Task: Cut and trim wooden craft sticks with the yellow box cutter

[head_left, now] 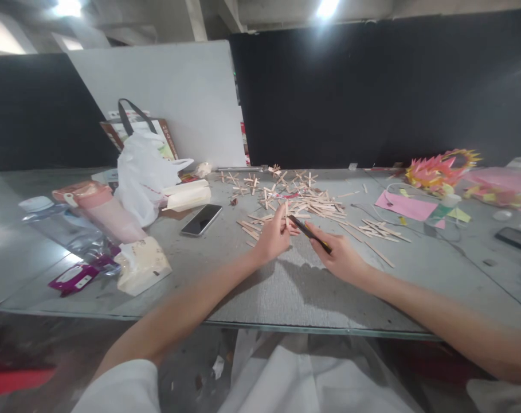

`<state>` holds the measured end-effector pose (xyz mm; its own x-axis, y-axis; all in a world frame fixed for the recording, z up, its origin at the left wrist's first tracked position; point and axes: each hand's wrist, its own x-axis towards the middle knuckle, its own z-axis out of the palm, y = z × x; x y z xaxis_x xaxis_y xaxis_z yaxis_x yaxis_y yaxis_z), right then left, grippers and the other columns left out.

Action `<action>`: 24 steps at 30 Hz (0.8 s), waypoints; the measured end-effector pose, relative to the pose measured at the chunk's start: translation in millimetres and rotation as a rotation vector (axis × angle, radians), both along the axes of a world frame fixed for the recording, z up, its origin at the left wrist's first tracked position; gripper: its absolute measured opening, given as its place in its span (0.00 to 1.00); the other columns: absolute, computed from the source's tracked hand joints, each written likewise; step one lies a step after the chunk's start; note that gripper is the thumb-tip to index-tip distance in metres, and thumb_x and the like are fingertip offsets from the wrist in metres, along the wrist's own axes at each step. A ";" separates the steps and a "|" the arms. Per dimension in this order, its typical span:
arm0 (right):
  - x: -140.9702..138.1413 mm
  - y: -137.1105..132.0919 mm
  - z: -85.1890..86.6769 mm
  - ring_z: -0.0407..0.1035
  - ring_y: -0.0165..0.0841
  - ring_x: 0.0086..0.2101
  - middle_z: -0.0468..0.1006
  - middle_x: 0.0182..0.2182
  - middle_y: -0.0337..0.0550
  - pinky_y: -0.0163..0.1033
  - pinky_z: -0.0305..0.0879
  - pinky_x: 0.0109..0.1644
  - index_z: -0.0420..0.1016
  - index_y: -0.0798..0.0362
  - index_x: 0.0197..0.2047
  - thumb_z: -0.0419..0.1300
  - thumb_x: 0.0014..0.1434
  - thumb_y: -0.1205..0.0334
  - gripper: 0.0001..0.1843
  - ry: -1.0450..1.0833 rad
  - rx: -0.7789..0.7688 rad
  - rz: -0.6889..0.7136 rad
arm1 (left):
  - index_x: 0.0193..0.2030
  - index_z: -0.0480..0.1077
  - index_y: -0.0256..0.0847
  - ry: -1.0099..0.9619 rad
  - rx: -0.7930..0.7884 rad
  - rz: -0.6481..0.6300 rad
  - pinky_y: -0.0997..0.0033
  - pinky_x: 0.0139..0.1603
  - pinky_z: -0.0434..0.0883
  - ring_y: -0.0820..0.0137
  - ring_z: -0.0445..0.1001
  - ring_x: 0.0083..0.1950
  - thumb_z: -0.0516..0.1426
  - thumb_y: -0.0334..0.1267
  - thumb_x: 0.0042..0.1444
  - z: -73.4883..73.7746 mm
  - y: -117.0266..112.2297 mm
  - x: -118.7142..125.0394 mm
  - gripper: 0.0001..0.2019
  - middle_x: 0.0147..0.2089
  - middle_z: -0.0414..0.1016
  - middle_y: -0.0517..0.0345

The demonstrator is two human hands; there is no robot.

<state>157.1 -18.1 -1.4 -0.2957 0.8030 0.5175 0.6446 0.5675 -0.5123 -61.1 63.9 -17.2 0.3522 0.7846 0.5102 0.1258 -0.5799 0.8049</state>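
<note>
My left hand (272, 236) pinches a small wooden stick (286, 213) held upright at the near edge of a heap of wooden sticks (303, 201) on the grey table (286, 292). My right hand (340, 255) is closed around a dark pen-like tool with a yellow end (310, 233), whose tip points toward the stick in the left hand. Several crossed stick pieces (251, 182) lie farther back. The two hands are close together, almost touching at the fingertips.
A black phone (202, 219) lies left of the sticks. Further left are a white plastic bag (142, 172), a pink bottle (101, 209), a tissue pack (142, 265) and a purple packet (73, 279). Pink paper (404, 206), a paper flower (436, 169) and another phone (516, 238) lie right.
</note>
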 end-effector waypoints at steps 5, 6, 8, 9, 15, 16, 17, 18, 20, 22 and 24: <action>-0.4 0.1 -1.8 0.70 0.33 0.24 0.80 0.26 0.42 0.37 0.73 0.36 0.71 0.60 0.72 0.49 0.74 0.55 0.30 -0.011 0.040 0.013 | 0.80 0.52 0.45 0.108 0.035 0.032 0.56 0.53 0.83 0.62 0.86 0.46 0.55 0.31 0.66 3.7 -4.2 0.4 0.36 0.47 0.84 0.51; -0.2 0.2 -2.0 0.70 0.33 0.24 0.80 0.26 0.42 0.37 0.73 0.36 0.71 0.60 0.72 0.49 0.74 0.55 0.30 -0.014 0.041 0.017 | 0.80 0.52 0.45 0.135 0.059 0.035 0.56 0.53 0.83 0.62 0.86 0.47 0.54 0.31 0.66 5.0 -4.1 -0.9 0.35 0.46 0.83 0.52; 0.8 0.5 -1.5 0.71 0.34 0.24 0.80 0.27 0.43 0.37 0.73 0.35 0.70 0.60 0.72 0.49 0.75 0.55 0.30 -0.023 0.039 0.025 | 0.79 0.53 0.45 0.171 0.105 0.030 0.56 0.53 0.83 0.61 0.86 0.48 0.53 0.31 0.67 8.5 -3.4 -4.3 0.34 0.45 0.83 0.53; 1.4 0.7 -1.0 0.71 0.35 0.24 0.80 0.27 0.44 0.37 0.72 0.34 0.70 0.60 0.72 0.49 0.75 0.54 0.30 -0.024 0.041 0.026 | 0.79 0.54 0.45 0.180 0.127 0.027 0.56 0.53 0.83 0.61 0.86 0.48 0.53 0.31 0.68 10.6 -2.9 -6.2 0.34 0.44 0.82 0.53; 4.0 2.2 2.4 0.72 0.34 0.26 0.82 0.31 0.45 0.37 0.71 0.33 0.71 0.58 0.72 0.50 0.74 0.55 0.29 -0.030 0.060 0.025 | 0.77 0.59 0.46 0.217 0.182 -0.005 0.56 0.52 0.83 0.62 0.86 0.45 0.54 0.29 0.66 18.9 -0.2 -13.8 0.32 0.43 0.83 0.52; 3.9 2.3 2.5 0.73 0.34 0.26 0.82 0.31 0.45 0.37 0.71 0.34 0.71 0.58 0.71 0.50 0.74 0.55 0.29 -0.030 0.059 0.026 | 0.77 0.59 0.46 0.216 0.177 -0.012 0.55 0.52 0.83 0.62 0.86 0.45 0.54 0.29 0.66 18.3 -0.2 -13.1 0.33 0.43 0.83 0.53; 3.5 2.3 2.6 0.73 0.34 0.26 0.83 0.32 0.46 0.37 0.71 0.34 0.71 0.58 0.71 0.50 0.74 0.55 0.29 -0.033 0.057 0.028 | 0.77 0.59 0.46 0.204 0.163 -0.015 0.56 0.51 0.83 0.62 0.86 0.44 0.54 0.29 0.66 16.9 -0.5 -11.6 0.33 0.43 0.83 0.53; 2.9 2.2 2.7 0.73 0.35 0.26 0.83 0.32 0.46 0.37 0.70 0.34 0.71 0.59 0.71 0.50 0.74 0.55 0.29 -0.036 0.054 0.030 | 0.78 0.58 0.46 0.179 0.140 -0.015 0.56 0.51 0.83 0.62 0.86 0.44 0.54 0.29 0.66 15.2 -0.9 -9.5 0.34 0.43 0.83 0.52; 1.5 1.5 2.7 0.73 0.34 0.26 0.83 0.31 0.46 0.36 0.70 0.33 0.70 0.59 0.72 0.49 0.74 0.56 0.29 -0.039 0.051 0.028 | 0.80 0.53 0.46 0.117 0.076 -0.014 0.57 0.49 0.84 0.63 0.86 0.43 0.53 0.30 0.66 11.2 -2.1 -4.4 0.35 0.44 0.83 0.51; 0.1 0.5 2.6 0.72 0.34 0.24 0.82 0.29 0.45 0.36 0.69 0.32 0.70 0.60 0.73 0.49 0.74 0.56 0.30 -0.033 0.054 0.021 | 0.81 0.49 0.46 0.073 0.035 -0.006 0.58 0.48 0.84 0.64 0.86 0.42 0.53 0.30 0.66 8.3 -2.9 -1.1 0.37 0.45 0.84 0.52; -0.7 0.0 2.0 0.71 0.34 0.23 0.81 0.28 0.44 0.36 0.70 0.32 0.70 0.60 0.73 0.50 0.74 0.56 0.30 -0.027 0.057 0.014 | 0.81 0.50 0.47 0.082 0.048 0.005 0.59 0.48 0.84 0.64 0.86 0.42 0.54 0.30 0.66 7.5 -2.3 -1.7 0.38 0.45 0.83 0.53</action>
